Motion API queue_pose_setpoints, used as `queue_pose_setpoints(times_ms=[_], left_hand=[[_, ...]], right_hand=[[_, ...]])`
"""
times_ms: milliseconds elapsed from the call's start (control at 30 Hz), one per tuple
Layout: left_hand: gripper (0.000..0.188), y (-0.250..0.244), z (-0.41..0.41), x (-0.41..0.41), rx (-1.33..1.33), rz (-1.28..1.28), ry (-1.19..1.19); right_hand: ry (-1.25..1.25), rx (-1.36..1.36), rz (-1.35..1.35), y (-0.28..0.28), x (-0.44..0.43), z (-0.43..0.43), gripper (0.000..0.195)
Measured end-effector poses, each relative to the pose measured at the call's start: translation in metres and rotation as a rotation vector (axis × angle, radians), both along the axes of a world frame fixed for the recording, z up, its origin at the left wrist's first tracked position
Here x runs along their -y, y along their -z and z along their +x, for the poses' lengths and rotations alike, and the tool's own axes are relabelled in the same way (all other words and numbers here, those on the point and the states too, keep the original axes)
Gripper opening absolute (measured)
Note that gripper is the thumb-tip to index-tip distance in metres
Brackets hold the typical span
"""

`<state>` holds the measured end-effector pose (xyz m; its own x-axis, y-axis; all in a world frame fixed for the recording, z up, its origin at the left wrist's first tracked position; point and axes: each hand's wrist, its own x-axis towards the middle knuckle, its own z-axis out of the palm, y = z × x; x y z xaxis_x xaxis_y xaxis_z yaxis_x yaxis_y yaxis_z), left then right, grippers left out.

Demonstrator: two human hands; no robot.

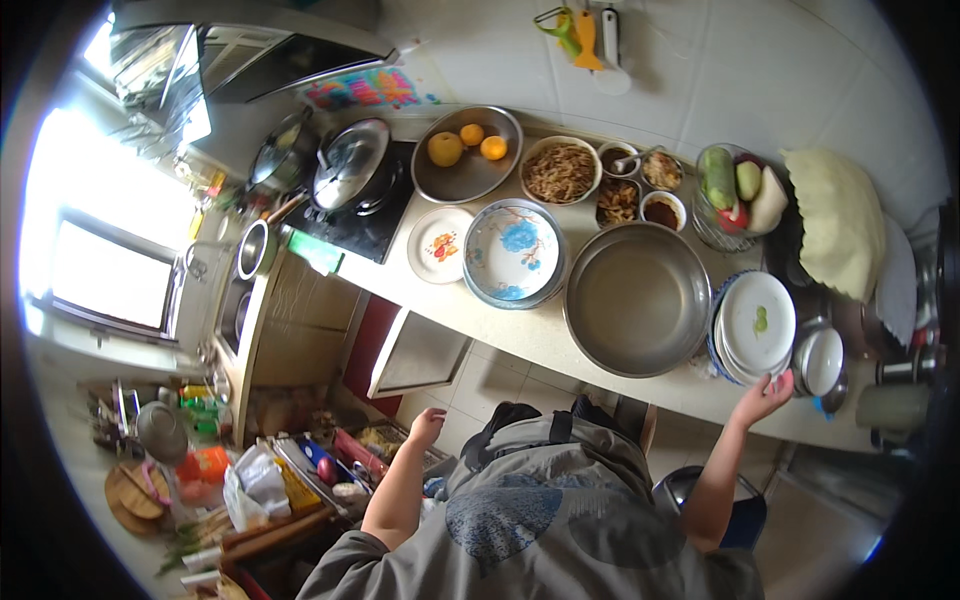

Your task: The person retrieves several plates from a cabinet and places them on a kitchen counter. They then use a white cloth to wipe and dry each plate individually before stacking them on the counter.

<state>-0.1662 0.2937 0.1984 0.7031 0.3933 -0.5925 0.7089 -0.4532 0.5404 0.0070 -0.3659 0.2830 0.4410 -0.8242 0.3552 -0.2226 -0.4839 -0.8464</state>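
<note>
My right hand [763, 397] is beside the near rim of a stack of white plates [759, 315], fingers apart; whether it touches them I cannot tell. Over the floor near an open cabinet door [420, 356], my left hand [427, 425] hangs with its fingers loosely curled, holding nothing visible. On the counter before me stands a large steel basin [637, 300]. Left of it are a stack of blue-flowered bowls [513, 251] and a white plate with an orange motif [441, 245]. Small white bowls [820, 361] stand right of the plate stack.
Behind are a steel bowl of orange fruit [466, 176], a bowl of shredded food [560, 171], seasoning dishes [663, 211] and a vegetable basket [724, 199]. A lidded pan [352, 165] sits on the cooktop [390, 217]. A bin [739, 510] stands by my right side.
</note>
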Motion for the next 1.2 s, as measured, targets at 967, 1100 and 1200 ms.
queue_pose_setpoints(times_ms=[967, 1100, 1200], left_hand=[[0.082, -0.044, 0.313, 0.002, 0.266, -1.009, -1.052], [0.075, 0.014, 0.329, -0.023, 0.286, -1.451, -0.891], [0.056, 0.022, 0.335, -0.024, 0.213, -1.488, -0.919]], right_hand=[[-0.082, 0.149, 0.094, -0.063, -0.108, -0.031, 0.035], [-0.119, 0.212, 0.154, -0.066, -0.126, -0.033, 0.038], [-0.1, 0.263, 0.158, -0.075, -0.131, -0.035, 0.039]])
